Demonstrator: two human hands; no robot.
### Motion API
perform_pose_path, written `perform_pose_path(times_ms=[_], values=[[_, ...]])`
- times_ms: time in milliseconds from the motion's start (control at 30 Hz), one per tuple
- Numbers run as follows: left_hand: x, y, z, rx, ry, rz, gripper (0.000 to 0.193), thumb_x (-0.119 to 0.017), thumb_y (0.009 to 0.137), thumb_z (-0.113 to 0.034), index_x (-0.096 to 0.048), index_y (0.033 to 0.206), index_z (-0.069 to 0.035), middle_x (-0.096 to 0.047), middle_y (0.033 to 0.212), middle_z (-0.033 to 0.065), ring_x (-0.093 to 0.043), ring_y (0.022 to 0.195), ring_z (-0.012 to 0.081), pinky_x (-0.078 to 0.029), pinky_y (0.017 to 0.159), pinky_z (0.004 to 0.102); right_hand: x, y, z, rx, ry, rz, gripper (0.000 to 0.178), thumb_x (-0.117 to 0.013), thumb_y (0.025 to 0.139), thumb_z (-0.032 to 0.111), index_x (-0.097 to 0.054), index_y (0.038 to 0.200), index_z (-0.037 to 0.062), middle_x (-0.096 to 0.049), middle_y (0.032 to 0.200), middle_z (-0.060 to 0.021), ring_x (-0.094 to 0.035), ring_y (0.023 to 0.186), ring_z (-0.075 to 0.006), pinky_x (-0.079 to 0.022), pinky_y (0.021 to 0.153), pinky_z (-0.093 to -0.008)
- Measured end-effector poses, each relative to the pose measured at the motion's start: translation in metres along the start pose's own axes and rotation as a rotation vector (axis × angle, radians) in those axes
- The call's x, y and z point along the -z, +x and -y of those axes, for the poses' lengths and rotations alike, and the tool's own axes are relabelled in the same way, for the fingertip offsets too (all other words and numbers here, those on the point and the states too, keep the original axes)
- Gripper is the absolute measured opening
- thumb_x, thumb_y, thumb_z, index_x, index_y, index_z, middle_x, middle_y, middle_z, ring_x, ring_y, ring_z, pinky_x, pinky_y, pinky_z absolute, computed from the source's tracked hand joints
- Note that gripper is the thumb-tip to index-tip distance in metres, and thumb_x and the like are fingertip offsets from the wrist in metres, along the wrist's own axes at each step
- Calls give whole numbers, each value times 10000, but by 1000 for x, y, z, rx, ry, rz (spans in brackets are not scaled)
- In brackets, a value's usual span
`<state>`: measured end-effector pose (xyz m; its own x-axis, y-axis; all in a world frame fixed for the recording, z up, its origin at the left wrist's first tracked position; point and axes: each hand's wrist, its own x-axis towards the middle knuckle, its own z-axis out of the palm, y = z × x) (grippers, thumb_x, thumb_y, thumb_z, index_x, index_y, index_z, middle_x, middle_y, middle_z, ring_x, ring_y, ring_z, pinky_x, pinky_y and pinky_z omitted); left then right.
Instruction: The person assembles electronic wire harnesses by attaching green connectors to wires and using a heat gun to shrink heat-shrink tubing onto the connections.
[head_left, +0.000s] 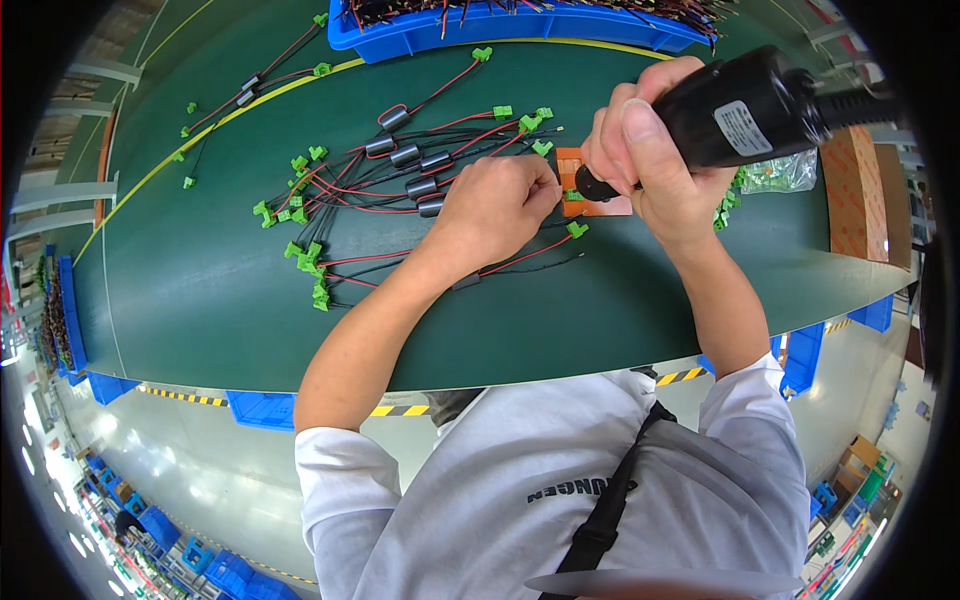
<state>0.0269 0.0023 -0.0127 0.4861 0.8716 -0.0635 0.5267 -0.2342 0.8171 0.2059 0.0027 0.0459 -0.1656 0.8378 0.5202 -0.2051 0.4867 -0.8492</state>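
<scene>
My right hand (655, 165) is wrapped round a black electric screwdriver (700, 120), its cable running off to the right. The tool's round black nose is over a green terminal connector (574, 196) on a small orange block (612, 207). Close against the block's left side, my left hand (495, 205) is closed, its fingertips pressed together; what they grip is hidden. Left of that hand lie several red and black wire leads with green connectors (305, 256) and dark grey cylinders (404, 155). One such lead (525, 262) extends from under the left wrist.
A blue bin (460, 38) full of wires stands at the far edge. More leads (247, 95) lie at the far left. On the right are a clear plastic bag (780, 175), loose green connectors (728, 205) and a brown cardboard box (855, 195). The green tabletop (190, 320) ends before my body.
</scene>
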Motion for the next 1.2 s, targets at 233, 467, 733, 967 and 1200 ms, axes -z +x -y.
perform_pose_path(times_ms=[233,467,733,967,1200], values=[[0,0,-1,2,-2,11,204,-697,951,-177,-719,941,25,-657,683,116,-601,603,211,-480,601,365,-6,-4,1,-20,132,-195,132,-752,905,9,-633,960,-8,-637,697,-23,-611,560,-91,-496,513,-256],[11,-18,-8,-217,-7,-72,222,-707,946,-113,-705,1131,9,-699,947,159,-688,810,257,-539,711,352,13,-13,6,81,309,-167,303,-556,1033,96,-515,1333,100,-462,683,-33,-437,519,-127,-433,576,-345],[30,-112,-15,-236,558,-132,532,-876,745,-263,-689,1200,-63,-617,1249,96,-582,1106,321,-471,888,427,79,-44,25,166,203,-298,295,-582,989,-27,-539,1275,34,-570,792,-71,-482,559,-122,-438,559,-318],[25,-126,22,-178,493,-280,511,-892,730,-199,-706,1190,-78,-609,1298,105,-549,1200,340,-444,987,452,88,-44,24,166,108,-326,318,-628,981,1,-532,1283,23,-581,799,-73,-496,557,-121,-442,557,-322],[53,-103,32,-181,619,-309,587,-897,726,-257,-705,1259,-100,-552,1463,114,-451,1400,392,-353,1145,507,88,-50,25,177,85,-269,340,-664,967,11,-527,1277,26,-584,755,-70,-511,544,-129,-444,526,-315]])
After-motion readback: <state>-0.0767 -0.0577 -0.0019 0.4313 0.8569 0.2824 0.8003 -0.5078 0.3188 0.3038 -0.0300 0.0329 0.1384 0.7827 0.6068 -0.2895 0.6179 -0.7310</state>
